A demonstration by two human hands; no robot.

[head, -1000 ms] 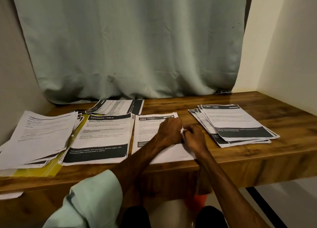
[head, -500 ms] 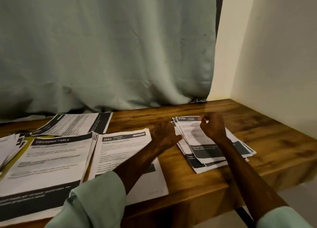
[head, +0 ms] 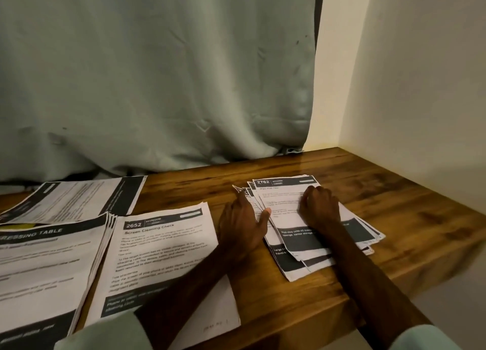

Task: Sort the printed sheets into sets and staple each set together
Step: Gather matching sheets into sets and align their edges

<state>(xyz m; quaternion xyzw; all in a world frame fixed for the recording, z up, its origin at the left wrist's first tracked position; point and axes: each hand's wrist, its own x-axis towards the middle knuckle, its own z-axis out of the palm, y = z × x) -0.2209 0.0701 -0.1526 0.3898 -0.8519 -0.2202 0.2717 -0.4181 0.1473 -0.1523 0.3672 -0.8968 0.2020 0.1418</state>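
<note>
Sheets [head: 292,223] fanned, white, black bands, top numbered 2762.

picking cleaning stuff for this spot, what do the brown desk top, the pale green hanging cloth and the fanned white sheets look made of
Brown desk top: wood or wood-look laminate, smooth, slight sheen; streaky grain shows.
Pale green hanging cloth: probably woven fabric, matte; it falls in soft folds and creases.
Fanned white sheets: thin printed paper, matte; edges splay.
</note>
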